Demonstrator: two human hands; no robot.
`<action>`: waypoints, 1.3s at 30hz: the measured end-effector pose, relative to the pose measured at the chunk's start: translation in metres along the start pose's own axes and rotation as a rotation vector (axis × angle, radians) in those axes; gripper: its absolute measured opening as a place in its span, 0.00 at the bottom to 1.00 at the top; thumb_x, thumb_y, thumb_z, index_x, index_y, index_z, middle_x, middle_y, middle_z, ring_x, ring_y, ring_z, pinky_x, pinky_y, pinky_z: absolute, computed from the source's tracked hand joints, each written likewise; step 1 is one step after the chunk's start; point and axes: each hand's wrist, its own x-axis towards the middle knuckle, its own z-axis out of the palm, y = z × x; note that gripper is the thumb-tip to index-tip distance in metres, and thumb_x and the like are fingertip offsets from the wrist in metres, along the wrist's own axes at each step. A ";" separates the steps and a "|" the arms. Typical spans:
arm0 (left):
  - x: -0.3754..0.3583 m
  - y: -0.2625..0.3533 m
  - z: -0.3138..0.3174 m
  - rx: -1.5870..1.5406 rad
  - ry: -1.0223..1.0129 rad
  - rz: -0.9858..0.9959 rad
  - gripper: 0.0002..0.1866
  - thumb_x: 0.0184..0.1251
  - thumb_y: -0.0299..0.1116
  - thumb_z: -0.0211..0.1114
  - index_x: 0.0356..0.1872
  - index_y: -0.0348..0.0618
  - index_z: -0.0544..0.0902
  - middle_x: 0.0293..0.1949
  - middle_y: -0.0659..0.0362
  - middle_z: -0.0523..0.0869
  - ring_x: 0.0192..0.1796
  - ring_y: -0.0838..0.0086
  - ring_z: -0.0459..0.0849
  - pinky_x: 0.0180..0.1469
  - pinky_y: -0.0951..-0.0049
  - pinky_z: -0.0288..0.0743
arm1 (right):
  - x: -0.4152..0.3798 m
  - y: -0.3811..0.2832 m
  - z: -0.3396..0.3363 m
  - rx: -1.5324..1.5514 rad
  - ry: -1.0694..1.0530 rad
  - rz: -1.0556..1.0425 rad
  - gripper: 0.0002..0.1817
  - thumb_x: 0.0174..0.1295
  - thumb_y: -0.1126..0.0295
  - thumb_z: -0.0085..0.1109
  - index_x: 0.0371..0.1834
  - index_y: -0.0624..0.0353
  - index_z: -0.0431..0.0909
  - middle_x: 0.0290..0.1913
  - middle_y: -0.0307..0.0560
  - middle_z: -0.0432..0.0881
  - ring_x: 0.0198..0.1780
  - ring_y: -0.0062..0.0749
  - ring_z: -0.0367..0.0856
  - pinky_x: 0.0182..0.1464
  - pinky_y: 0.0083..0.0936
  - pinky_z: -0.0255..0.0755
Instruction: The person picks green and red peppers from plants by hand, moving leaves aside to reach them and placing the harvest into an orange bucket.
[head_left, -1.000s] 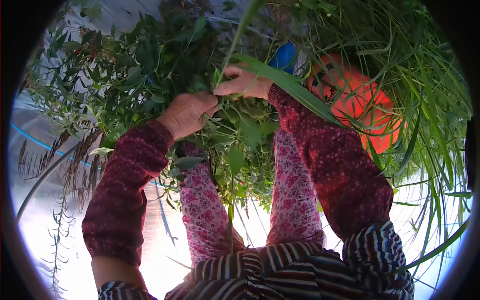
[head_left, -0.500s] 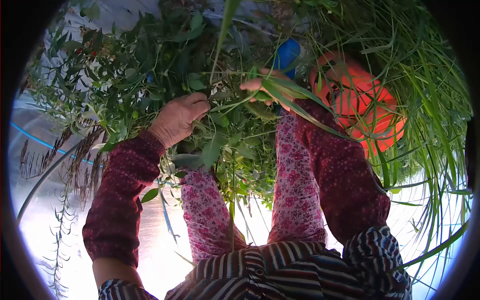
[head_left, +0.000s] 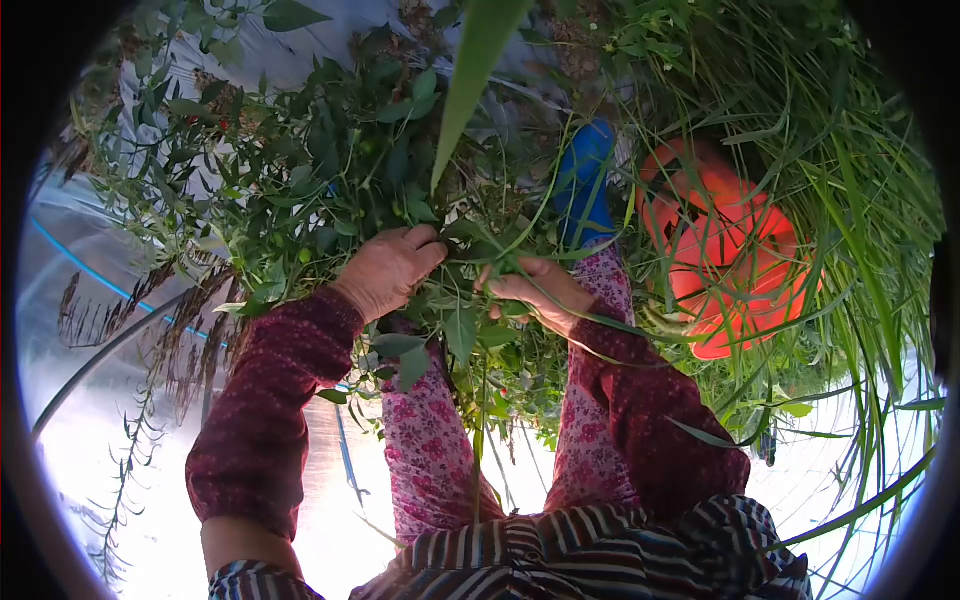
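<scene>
The leafy plant [head_left: 330, 170] is dark green, the grass blades [head_left: 860, 200] a brighter green. Both sleeves [head_left: 270, 420] are maroon with small pale dots. The trousers [head_left: 425, 440] are pink with red flowers, the shirt [head_left: 560, 555] striped dark, white and red. The bucket [head_left: 735, 240] is orange-red, the boot [head_left: 585, 180] blue.

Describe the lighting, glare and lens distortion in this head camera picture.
Head view: a fisheye lens bends the scene into a circle with black corners; glare burns the pale ground sheet to white at the bottom; the left hand and right hand sit evenly lit among green leafy stems; the orange plastic bucket glows saturated.
</scene>
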 end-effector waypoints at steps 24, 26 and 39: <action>0.024 0.016 -0.074 0.224 0.428 -0.136 0.27 0.46 0.17 0.56 0.53 0.42 0.74 0.51 0.51 0.76 0.53 0.60 0.76 0.54 0.62 0.71 | 0.015 0.028 0.011 -0.032 0.217 -0.142 0.11 0.59 0.66 0.64 0.42 0.57 0.78 0.34 0.33 0.80 0.34 0.14 0.75 0.36 0.13 0.70; 0.024 -0.003 -0.084 0.242 0.363 -0.242 0.25 0.46 0.17 0.56 0.51 0.41 0.75 0.49 0.51 0.78 0.52 0.59 0.77 0.52 0.63 0.72 | 0.015 0.027 0.012 -0.063 0.205 -0.167 0.12 0.59 0.69 0.63 0.44 0.58 0.77 0.34 0.32 0.80 0.34 0.13 0.74 0.35 0.14 0.70; 0.037 -0.042 -0.097 0.505 0.072 -0.423 0.14 0.50 0.21 0.58 0.40 0.42 0.78 0.35 0.50 0.81 0.42 0.59 0.81 0.42 0.63 0.76 | 0.065 0.014 0.066 -0.484 0.046 -0.481 0.17 0.55 0.60 0.63 0.37 0.62 0.75 0.29 0.50 0.77 0.29 0.36 0.77 0.34 0.30 0.69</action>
